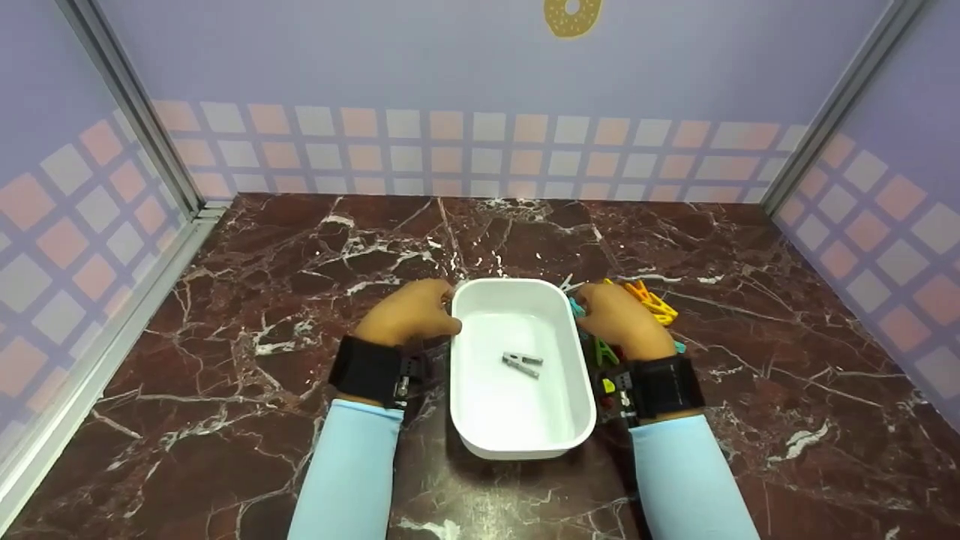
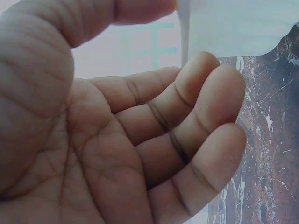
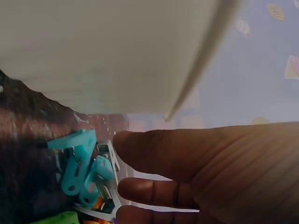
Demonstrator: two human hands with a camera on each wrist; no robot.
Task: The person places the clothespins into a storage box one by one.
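A white rectangular tub [image 1: 525,442] stands on the marble-patterned surface, with one grey clothespin [image 1: 522,363] lying inside. My left hand [image 1: 411,311] is at the tub's left rim. In the left wrist view its thumb [image 2: 140,10] reaches the rim's edge, and the fingers bend loosely with nothing in the palm. On the tub's other side, my right hand [image 1: 619,315] hovers by a pile of clothespins. The right wrist view has its thumb and fingers apart, beside teal clothespins [image 3: 79,161] and a white clothespin [image 3: 110,186]; nothing is between them.
Yellow clothespins [image 1: 660,307] and a green clothespin [image 1: 604,351] lie around my right hand, partly hidden by it. A tiled-pattern back wall [image 1: 480,150] closes off the far side, with panels at left and right.
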